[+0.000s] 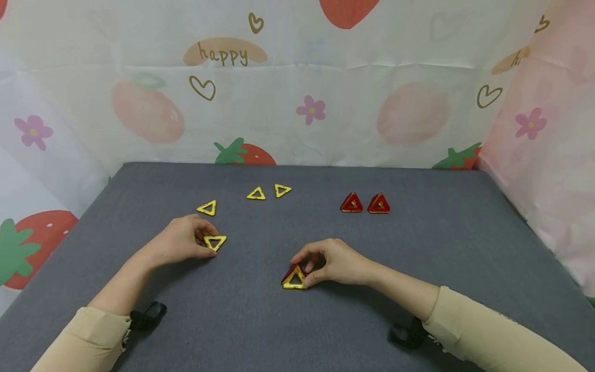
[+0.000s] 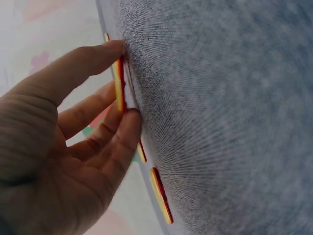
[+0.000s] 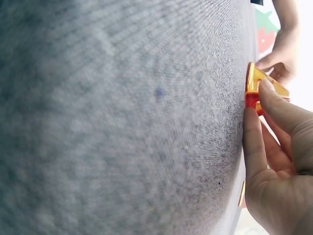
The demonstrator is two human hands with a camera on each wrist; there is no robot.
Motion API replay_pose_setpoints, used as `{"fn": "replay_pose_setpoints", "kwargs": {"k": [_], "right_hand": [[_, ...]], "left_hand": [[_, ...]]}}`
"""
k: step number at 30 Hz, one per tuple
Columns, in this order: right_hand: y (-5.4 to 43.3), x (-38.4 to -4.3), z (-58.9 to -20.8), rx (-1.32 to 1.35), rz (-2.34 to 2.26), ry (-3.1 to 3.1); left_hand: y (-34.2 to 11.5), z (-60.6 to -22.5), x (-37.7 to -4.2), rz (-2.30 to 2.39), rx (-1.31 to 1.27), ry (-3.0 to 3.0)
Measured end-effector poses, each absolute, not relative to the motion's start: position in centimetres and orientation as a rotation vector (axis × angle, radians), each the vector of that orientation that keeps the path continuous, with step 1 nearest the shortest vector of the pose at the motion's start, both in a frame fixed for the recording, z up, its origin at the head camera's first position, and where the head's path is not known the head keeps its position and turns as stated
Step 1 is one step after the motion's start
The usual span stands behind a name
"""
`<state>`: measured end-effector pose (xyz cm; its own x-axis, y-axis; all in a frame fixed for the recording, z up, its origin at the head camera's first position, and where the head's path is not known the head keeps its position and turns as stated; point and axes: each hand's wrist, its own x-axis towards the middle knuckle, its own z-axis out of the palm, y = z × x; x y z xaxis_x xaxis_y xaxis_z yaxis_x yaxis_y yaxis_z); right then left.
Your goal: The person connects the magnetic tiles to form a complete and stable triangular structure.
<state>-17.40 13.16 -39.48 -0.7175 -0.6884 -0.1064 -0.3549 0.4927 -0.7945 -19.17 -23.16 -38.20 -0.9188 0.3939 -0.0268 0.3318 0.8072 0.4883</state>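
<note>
My left hand [image 1: 183, 238] pinches a flat triangular tile [image 1: 216, 237], yellow on its face, by the thumb and fingertips. Seen edge-on in the left wrist view, that tile [image 2: 120, 88] shows a red side and sits close over the cloth. Near the middle front, my right hand [image 1: 343, 263] grips a small pyramid [image 1: 294, 286] of triangular tiles, with a yellow face toward me and red on its left side. The right wrist view has the thumb on a yellow face of the pyramid [image 3: 253, 83] and a finger at its red lower edge.
Three flat yellow triangular tiles lie beyond the left hand: one on the left [image 1: 214, 207], one in the middle [image 1: 256, 198] and one farther right [image 1: 277, 191]. Two red pyramids [image 1: 351, 205] stand at the back right. Grey cloth [image 1: 260, 330] covers the table, with a printed curtain [image 1: 344, 67] behind.
</note>
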Motion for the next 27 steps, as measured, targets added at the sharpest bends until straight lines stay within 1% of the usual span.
{"fn": "replay_pose_setpoints", "kwargs": {"k": [5,16,27], "right_hand": [[13.2,-17.35,-39.42,-0.866,-1.097,2.328],[13.24,-17.35,-39.48,-0.864,-1.093,2.332],[13.22,-17.41,-39.53,-0.866,-1.1,2.331]], "left_hand": [[-22.9,-38.21,-19.21,0.814,0.583,2.837],[-22.77,-38.12,-19.45,1.0,0.431,2.668],[-23.37,-38.36,-19.52,1.133,0.491,2.537]]}}
